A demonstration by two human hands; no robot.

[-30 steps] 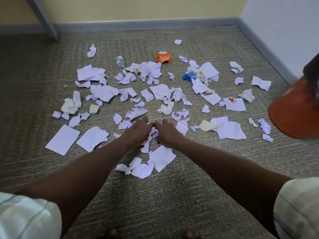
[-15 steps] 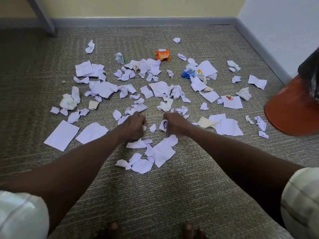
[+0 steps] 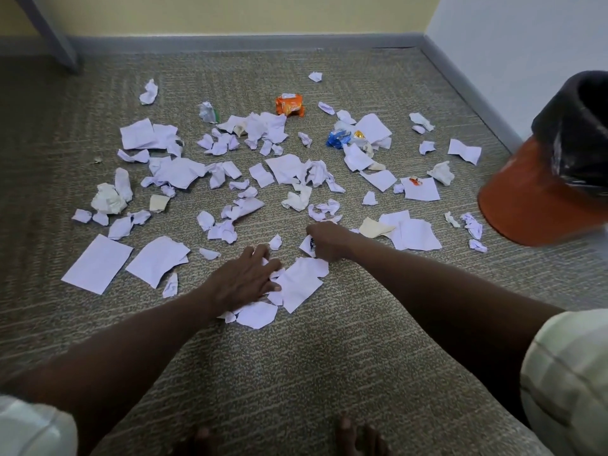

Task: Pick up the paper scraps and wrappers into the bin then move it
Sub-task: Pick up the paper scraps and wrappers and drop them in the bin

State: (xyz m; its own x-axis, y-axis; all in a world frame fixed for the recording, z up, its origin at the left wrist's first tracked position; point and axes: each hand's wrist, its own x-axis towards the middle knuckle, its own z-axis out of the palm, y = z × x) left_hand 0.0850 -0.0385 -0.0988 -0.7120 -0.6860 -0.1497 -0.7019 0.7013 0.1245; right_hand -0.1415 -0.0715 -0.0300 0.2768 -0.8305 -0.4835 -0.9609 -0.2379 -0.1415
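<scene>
Dozens of white paper scraps (image 3: 177, 172) are lying scattered over the carpet (image 3: 296, 373), with an orange wrapper (image 3: 289, 105) and a blue wrapper (image 3: 338, 139) among the far ones. The orange bin (image 3: 539, 195) is sitting tilted at the right edge, just beyond the scraps. Of the two hands, the left hand (image 3: 245, 279) is pressing spread fingers onto a torn sheet (image 3: 301, 283), and the right hand (image 3: 325, 240), nearer the bin, is gripping a printed scrap (image 3: 307, 245) in curled fingers.
</scene>
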